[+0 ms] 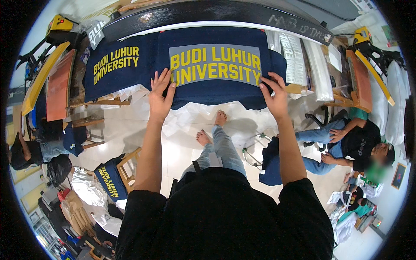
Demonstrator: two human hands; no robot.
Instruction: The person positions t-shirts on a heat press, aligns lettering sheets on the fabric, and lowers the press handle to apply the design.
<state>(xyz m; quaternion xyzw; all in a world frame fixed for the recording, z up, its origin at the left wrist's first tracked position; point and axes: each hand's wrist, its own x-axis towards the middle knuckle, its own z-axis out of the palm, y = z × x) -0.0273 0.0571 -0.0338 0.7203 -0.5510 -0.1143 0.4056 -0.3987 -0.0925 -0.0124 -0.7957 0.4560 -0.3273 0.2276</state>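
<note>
A grey translucent transfer film (215, 48) with yellow lettering lies across a navy blue garment (208, 95) spread in front of me. My left hand (161, 95) rests at the film's left edge, its fingers stretched out and apart, the thumb near the lower left corner. At the lower right corner is my right hand (274, 96), fingers slightly bent and spread, touching the film's edge or the cloth beside it. Neither hand is closed round anything. Left of the film lies another navy garment (147, 56) with yellow lettering on it.
A long black bar (186, 15) runs just beyond the garment. Orange boards (60, 86) and yellow-edged press machines (45, 78) stand at the left, with similar ones at the right. A seated person (355, 138) is at my right. A printed navy garment (110, 175) hangs over a wooden chair (128, 171).
</note>
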